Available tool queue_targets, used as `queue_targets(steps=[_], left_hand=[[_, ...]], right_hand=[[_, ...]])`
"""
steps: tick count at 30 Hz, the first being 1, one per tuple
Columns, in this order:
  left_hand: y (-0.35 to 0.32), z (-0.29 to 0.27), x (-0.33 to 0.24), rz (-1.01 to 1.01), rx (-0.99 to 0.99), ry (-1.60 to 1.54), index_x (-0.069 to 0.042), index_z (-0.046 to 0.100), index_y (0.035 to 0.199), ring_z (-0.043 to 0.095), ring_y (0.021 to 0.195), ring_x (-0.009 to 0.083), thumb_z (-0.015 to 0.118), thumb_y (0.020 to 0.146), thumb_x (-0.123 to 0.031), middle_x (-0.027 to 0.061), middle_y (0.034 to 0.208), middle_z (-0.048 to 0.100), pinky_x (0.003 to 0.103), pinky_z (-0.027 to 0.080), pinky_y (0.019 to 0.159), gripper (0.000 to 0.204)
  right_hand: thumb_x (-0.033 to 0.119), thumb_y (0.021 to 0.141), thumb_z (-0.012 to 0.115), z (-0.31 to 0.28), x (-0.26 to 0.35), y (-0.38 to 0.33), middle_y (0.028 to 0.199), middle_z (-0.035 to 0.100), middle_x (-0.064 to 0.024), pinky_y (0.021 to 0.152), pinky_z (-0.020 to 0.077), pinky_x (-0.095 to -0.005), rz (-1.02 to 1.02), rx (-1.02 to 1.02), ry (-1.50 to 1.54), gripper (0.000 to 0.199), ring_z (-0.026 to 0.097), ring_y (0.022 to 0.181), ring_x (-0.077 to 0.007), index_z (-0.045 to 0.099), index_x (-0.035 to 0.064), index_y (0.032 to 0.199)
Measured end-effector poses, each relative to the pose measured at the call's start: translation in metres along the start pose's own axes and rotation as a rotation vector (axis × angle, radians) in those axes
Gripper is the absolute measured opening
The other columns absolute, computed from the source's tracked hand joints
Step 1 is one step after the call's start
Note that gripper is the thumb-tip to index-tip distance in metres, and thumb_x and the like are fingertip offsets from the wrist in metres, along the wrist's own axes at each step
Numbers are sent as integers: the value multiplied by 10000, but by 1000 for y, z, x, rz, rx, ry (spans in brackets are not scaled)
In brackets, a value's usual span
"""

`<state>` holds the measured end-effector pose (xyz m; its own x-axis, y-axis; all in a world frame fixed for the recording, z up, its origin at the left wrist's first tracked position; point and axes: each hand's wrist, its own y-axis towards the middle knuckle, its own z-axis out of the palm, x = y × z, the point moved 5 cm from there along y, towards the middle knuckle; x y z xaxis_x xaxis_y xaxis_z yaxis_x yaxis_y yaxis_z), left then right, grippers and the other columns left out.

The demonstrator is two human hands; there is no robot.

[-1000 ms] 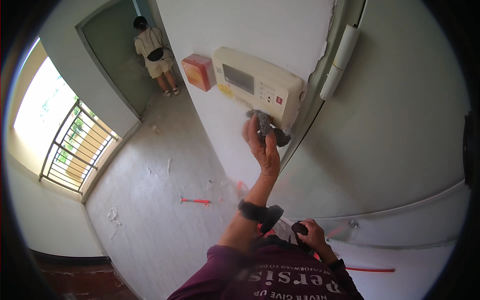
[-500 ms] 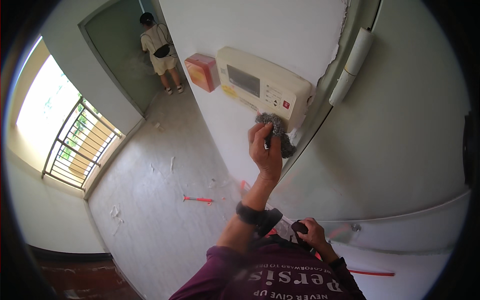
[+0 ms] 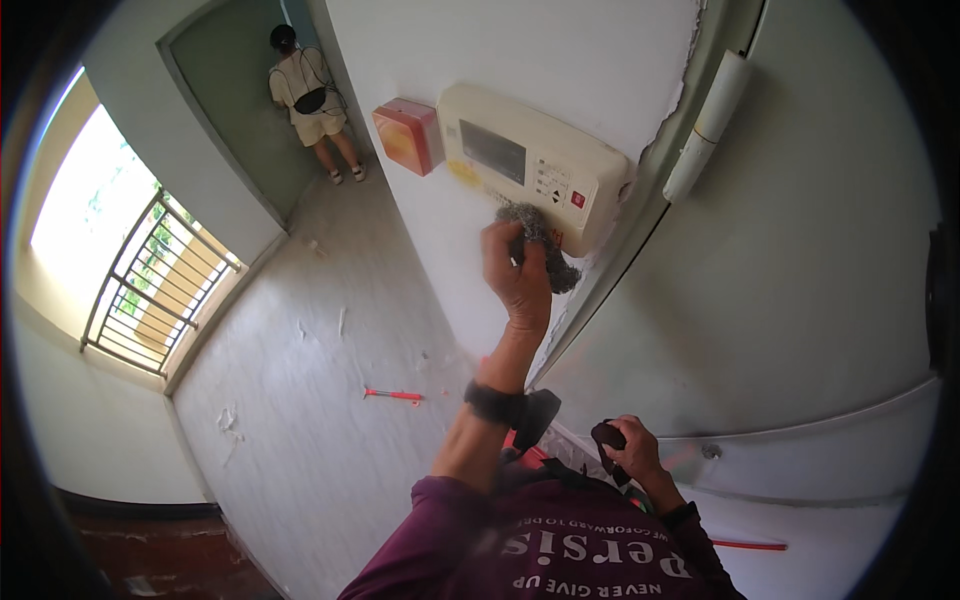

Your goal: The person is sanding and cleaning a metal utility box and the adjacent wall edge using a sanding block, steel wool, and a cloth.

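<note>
The steel wool (image 3: 535,245) is pressed on the wall at the bottom edge of the panel (image 3: 530,165). The left hand (image 3: 515,275) grips it tight, scrubbing there. Next it likely needs firm rubs. At 5 o'clock, the right hand (image 3: 630,450) holds a dark thing (image 3: 606,437).
</note>
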<state>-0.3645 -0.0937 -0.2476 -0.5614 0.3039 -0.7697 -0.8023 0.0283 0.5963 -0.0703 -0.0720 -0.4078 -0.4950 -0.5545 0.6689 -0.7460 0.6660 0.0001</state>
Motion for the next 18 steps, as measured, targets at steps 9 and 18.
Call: queue_targets(steps=[9,18], left_hand=[[23,0,-6,-103,96,2,4,552,913,577,827,272,576,709,60,143,908,572,311,465,751,213],[30,-6,-9,13,163,6,1,552,901,579,788,304,576,695,79,152,840,567,324,475,749,221]], right_hand=[[172,669,740,-5,-4,-14,1016,592,-112,771,494,-373,22,8,-52,390,599,926,-304,610,87,1027],[170,670,739,-6,0,-11,992,590,-106,760,492,-379,8,-14,-52,388,599,903,-303,601,93,1024]])
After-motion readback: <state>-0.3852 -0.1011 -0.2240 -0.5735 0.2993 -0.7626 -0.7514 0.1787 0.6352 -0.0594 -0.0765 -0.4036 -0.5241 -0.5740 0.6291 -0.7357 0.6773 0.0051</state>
